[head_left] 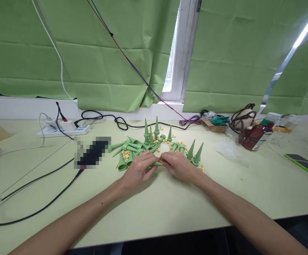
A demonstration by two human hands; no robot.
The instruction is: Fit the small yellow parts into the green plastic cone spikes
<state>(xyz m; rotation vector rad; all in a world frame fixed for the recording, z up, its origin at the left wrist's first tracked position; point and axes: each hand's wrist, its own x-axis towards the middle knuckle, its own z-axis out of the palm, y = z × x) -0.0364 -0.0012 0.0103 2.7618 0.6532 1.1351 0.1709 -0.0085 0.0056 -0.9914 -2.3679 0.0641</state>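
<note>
Near the middle of the table, my left hand (141, 166) is closed around a green plastic spike (157, 164), whose pointed end shows beyond the fingers. Close beside it, my right hand (179, 164) has its fingertips pinched together almost against the left fingers. What those fingertips hold is too small and hidden to name. Just beyond my hands lies a heap of green hollow spikes (134, 144), with small yellow plastic pieces (126, 154) scattered among them. Several spikes stand upright behind the heap, and two upright spikes (197, 156) are to the right of my right hand.
A white power strip (66, 130) with cables and a dark pixelated device (94, 153) are at left. On the right are clear plastic bags (232, 152), a small cardboard box (214, 126), a brown bottle (257, 136) and a green-edged phone (304, 164). Green curtains hang behind.
</note>
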